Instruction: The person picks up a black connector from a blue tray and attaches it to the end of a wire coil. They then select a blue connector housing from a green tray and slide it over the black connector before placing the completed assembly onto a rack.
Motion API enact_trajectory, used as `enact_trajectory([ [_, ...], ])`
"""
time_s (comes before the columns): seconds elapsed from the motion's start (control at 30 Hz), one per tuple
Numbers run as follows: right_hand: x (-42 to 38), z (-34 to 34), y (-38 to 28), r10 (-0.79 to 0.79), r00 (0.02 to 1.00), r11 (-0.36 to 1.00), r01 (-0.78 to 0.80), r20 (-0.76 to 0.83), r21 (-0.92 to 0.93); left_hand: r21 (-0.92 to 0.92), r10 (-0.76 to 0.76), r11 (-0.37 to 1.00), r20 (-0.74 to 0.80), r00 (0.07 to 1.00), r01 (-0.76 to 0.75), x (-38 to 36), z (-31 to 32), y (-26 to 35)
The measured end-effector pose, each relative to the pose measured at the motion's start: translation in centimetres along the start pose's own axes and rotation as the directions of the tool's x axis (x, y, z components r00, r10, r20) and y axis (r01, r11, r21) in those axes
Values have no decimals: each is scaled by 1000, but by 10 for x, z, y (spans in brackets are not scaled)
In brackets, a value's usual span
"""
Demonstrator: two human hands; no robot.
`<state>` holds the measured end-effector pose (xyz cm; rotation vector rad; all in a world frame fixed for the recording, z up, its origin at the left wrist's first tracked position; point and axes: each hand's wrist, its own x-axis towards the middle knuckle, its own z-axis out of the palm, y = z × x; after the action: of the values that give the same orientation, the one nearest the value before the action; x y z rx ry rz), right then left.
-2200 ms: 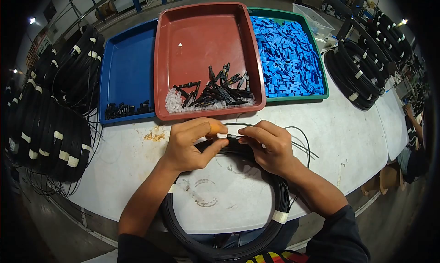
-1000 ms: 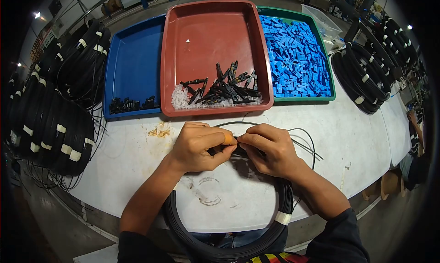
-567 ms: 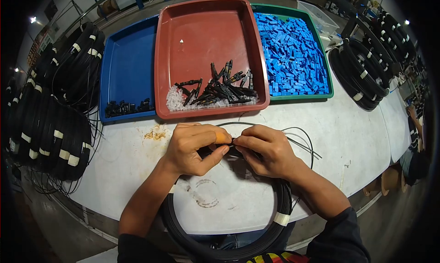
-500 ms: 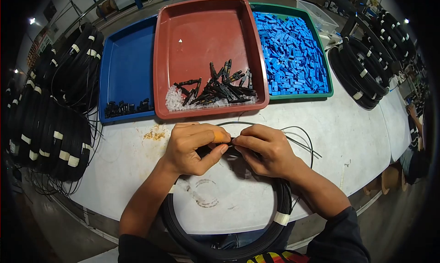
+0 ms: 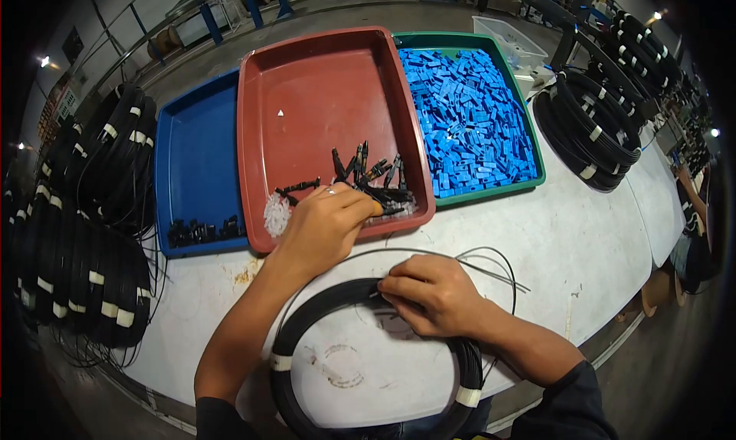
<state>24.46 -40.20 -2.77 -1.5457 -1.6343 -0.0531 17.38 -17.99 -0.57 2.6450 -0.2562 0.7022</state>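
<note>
My left hand is over the front of the red tray, fingers curled together at the black connectors. An orange wrap shows on one finger; anything between the fingertips is hidden. My right hand is closed in a pinch at the far side of a coil of black cable, with a bit of cable at its fingertips. Pale bands wrap the coil, which lies on the white table near my body. Small clear plastic pieces lie beside the connectors.
A blue tray with small black parts stands left of the red one. To the right, a green tray holds many blue clips. Banded cable coils are stacked at left, with more coils at right.
My left hand has left the cable beside my right hand and moved up into the red tray. My right hand stays at the coil. The view has tilted up.
</note>
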Motion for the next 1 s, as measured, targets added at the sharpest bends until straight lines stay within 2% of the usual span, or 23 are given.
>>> enact_trajectory([
  [0.1,1,-2,-1,9,1000,1000,-9,7,-22,0,-72,997,37,997,72,21,8,4],
  [0.2,3,-4,0,30,999,999,-30,21,-15,68,-168,985,193,967,158,33,12,-1],
  [0.23,3,-3,-1,44,999,999,-44,28,-10,58,-172,985,201,964,164,35,15,-6],
  [0.3,3,-5,-2,58,997,998,-58,49,-15,-24,-58,998,218,974,65,36,18,-16],
  [0.33,3,-6,-2,60,996,998,-58,61,-28,-23,-66,997,215,974,72,35,19,-18],
  [0.4,3,-6,-1,59,996,998,-58,65,-20,25,18,999,160,987,-23,35,20,-19],
  [0.57,1,-5,0,73,996,997,-73,59,-4,-12,-8,1000,175,985,10,39,13,-25],
  [0.67,0,-5,0,59,997,998,-58,53,-12,11,4,1000,74,997,-5,38,7,-17],
  [0.73,1,-6,-2,46,997,999,-45,56,-13,19,67,998,-119,991,-65,33,8,-11],
  [0.83,2,-6,-2,42,998,999,-41,46,-10,87,160,986,-241,957,-143,23,11,2],
  [0.9,-1,-5,-2,47,998,999,-47,44,-4,93,178,983,-245,953,-159,18,7,11],
  [0.97,-1,-4,-1,37,999,999,-37,26,4,-37,21,999,-249,968,-31,10,7,17],
  [1.0,-1,-3,-1,41,999,999,-41,27,8,-42,12,999,-250,968,-23,6,3,20],
])
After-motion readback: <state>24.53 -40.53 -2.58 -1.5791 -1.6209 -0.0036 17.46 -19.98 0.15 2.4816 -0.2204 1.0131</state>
